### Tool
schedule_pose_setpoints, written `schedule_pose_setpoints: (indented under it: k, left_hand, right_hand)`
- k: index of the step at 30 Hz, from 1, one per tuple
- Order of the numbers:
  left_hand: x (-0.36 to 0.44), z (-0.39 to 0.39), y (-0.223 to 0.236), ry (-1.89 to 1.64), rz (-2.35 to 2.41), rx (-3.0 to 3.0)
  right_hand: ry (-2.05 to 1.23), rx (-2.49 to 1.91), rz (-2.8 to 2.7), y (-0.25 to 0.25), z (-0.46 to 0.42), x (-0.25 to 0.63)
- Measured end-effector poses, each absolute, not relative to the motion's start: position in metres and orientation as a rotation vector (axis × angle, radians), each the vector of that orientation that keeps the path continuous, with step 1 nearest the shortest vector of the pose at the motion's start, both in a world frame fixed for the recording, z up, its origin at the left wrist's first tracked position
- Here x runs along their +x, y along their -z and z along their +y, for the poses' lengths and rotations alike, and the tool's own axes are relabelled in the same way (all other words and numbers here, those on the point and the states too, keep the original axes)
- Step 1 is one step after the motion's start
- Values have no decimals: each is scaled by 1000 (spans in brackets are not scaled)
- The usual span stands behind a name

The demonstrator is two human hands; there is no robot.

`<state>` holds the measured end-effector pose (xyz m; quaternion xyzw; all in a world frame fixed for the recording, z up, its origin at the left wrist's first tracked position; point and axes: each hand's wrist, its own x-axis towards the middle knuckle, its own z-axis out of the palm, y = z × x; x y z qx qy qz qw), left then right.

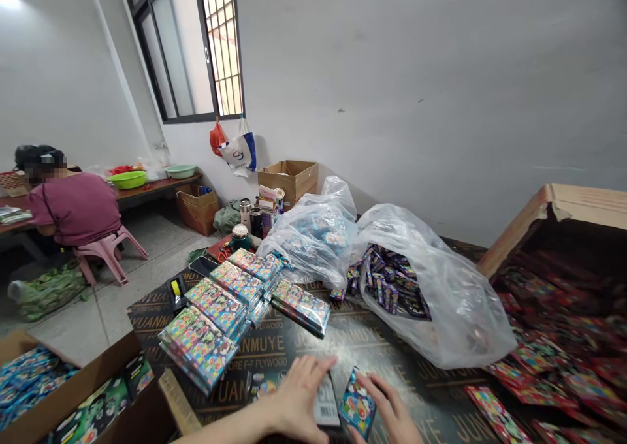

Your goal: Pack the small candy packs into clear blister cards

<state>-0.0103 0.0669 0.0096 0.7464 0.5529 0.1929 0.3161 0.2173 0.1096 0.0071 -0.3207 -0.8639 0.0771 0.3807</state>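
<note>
At the near edge of the dark plywood table, my left hand lies with fingers spread flat on a small black pack with a white label. My right hand is beside it, fingers curled round a small colourful printed pack that stands tilted between both hands. Several rows of stacked colourful packs lie to the left, just beyond my left hand.
Two clear plastic bags of small packs sit mid-table. An open cardboard box of red packs is at right, and cartons at lower left. A seated person in a maroon shirt works at a far bench.
</note>
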Motion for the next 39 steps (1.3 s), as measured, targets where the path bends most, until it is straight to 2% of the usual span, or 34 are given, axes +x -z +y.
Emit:
schedule_pose_setpoints:
  k: [3, 6, 15, 24, 30, 36, 39]
  left_hand:
    - [-17, 62, -28, -563, 1418, 2019]
    - [-19, 59, -38, -456, 1257, 2173]
    - [-10, 57, -33, -636, 1274, 2130]
    - [-7, 61, -30, -605, 1248, 2097]
    - [-11, 64, -28, -616, 1282, 1977]
    - [-10, 68, -30, -541, 1186, 2017]
    - [-11, 71, -31, -563, 1193, 2099]
  right_hand:
    - [-365, -852, -2199, -22, 94, 215]
    - [-435, -893, -2181, -39, 85, 214]
    - [-509, -1019, -2241, -35, 77, 222]
    - [-724, -885, -2226, -39, 79, 228]
    - [-609, -969, -2208, -37, 78, 228]
    - [-734, -882, -2284, -33, 81, 226]
    - [-639, -978, -2276, -26, 80, 225]
